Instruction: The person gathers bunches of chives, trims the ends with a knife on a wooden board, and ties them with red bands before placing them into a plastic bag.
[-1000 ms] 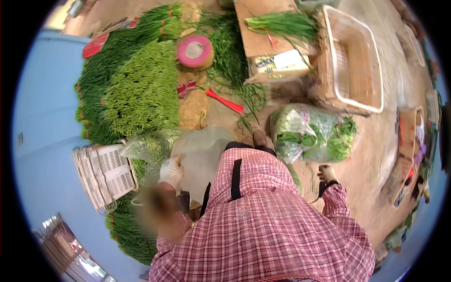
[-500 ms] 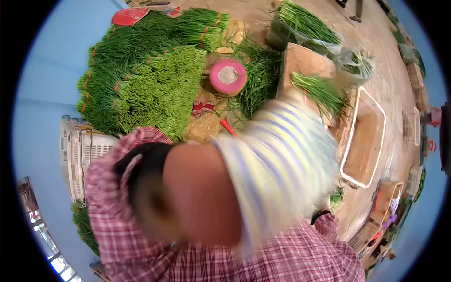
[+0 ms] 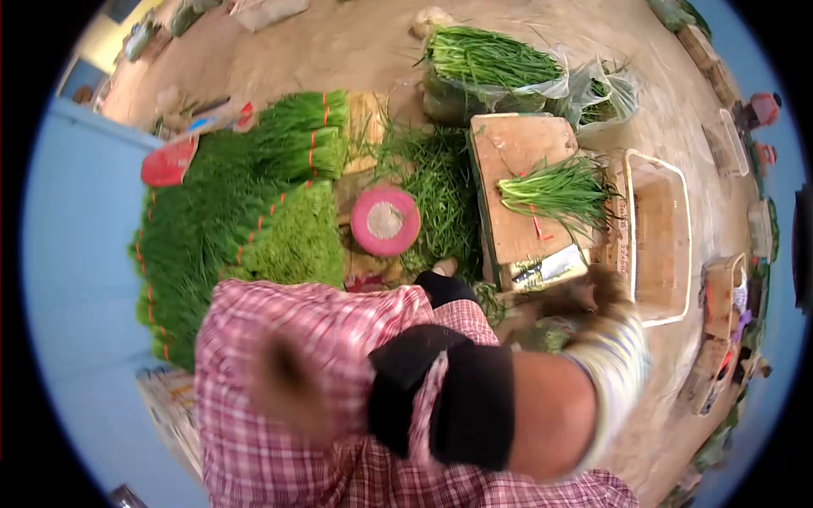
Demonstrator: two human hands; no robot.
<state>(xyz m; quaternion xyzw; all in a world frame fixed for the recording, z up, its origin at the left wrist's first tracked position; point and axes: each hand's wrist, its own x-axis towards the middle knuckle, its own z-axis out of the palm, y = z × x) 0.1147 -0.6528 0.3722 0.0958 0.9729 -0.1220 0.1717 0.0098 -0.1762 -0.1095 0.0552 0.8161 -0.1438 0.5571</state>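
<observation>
My right arm bends in from the lower middle, with a black band, a bare elbow and a striped sleeve (image 3: pixel 614 360). At its end my right hand (image 3: pixel 584 295), smeared by motion, is low beside the near right corner of a wooden board (image 3: pixel 517 157). Its fingers are too blurred to show whether they hold anything. On the board lies a bunch of chives (image 3: pixel 555 190), stem ends to the left and leaf tips over the right edge. A red strip (image 3: pixel 539 227) lies below it, beside a printed packet (image 3: pixel 549 269). My left hand is out of view.
Red-banded bundles of chives (image 3: pixel 212 203) are stacked at the left. Loose leaves (image 3: pixel 445 190) surround a pink round pad (image 3: pixel 402 230). Right of the board stands a white-rimmed crate (image 3: pixel 660 317); a plastic bag (image 3: pixel 449 97) full of chives stands behind. My foot (image 3: pixel 445 267) is near the board's left side.
My right hand has drawn back from the chives on the board to the board's near right corner. The chives lie there uncovered. The whole view has shifted as my head moved.
</observation>
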